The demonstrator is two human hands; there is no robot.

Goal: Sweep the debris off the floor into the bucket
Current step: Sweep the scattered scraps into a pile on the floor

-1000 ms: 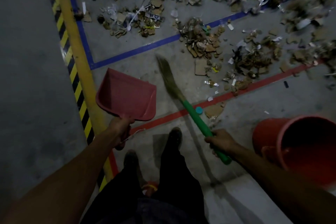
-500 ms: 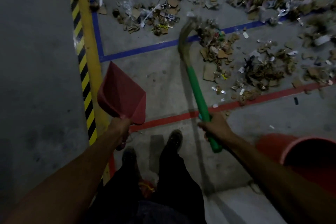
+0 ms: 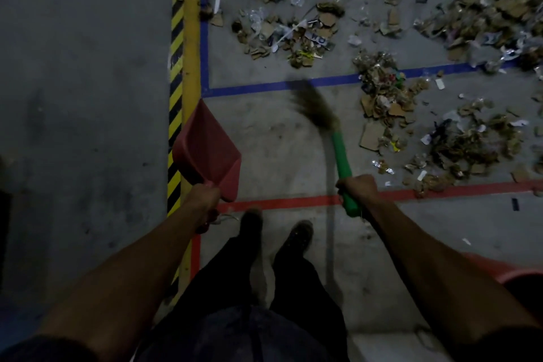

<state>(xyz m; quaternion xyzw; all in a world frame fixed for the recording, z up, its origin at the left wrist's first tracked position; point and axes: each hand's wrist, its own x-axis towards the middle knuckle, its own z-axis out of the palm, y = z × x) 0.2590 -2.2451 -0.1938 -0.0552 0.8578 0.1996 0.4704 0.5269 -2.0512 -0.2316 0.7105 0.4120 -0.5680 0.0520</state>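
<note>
Here the left hand (image 3: 205,195) grips a red dustpan (image 3: 205,145), the right hand (image 3: 357,188) a green-handled broom (image 3: 340,153); no writing legible.

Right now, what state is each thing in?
dustpan: held up off the floor by the left hand, empty
broom: gripped by the right hand, bristles blurred
debris: scattered on the floor, unswept
bucket: only its rim shows, contents hidden

Floor (image 3: 88,97): grey concrete | Markings: yellow-black hazard stripe (image 3: 176,38), blue line (image 3: 264,87), red line (image 3: 279,203) | Debris (image 3: 382,91): cardboard scraps, plastic bits, scattered upper right | Bucket (image 3: 493,269): lower right
</note>
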